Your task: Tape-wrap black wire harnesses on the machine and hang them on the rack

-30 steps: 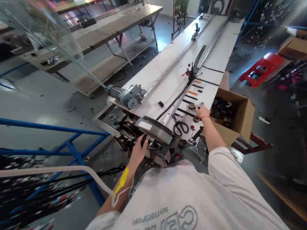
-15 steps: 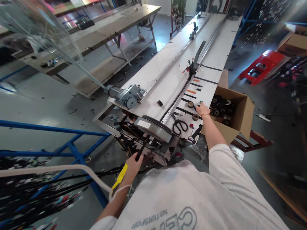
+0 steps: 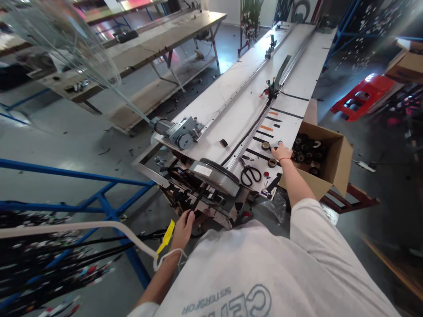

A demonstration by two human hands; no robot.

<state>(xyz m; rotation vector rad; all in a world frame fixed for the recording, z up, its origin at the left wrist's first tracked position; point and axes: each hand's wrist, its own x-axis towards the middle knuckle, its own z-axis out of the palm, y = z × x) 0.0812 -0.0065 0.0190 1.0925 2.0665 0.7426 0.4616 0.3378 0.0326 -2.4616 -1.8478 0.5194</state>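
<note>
Low at the table's near end, my left hand (image 3: 183, 226) is closed around a slim black strip (image 3: 199, 197) that runs up toward the round grey wheel-like part (image 3: 214, 176). My right hand (image 3: 282, 152) reaches onto the white table's (image 3: 214, 119) right edge. Its fingers are partly stretched and hold nothing that I can see; one fingertip is at a small green button (image 3: 280, 142). Beside this hand are a tape roll (image 3: 266, 145) and another tape roll (image 3: 272, 163). Black-handled scissors (image 3: 250, 175) and a red button (image 3: 266, 174) are nearer me.
An open cardboard box (image 3: 335, 154) of black rolls stands against the table's right side. A motor unit (image 3: 183, 134) sits at the left corner, with a standing fan (image 3: 99, 57) beyond it. Blue metal rails (image 3: 109, 211) stand to the left, and a red stool (image 3: 361, 97) is farther right.
My left hand has shifted slightly left and down, its grip still on the black strip. My right hand stays by the green button. The whole view has shifted slightly.
</note>
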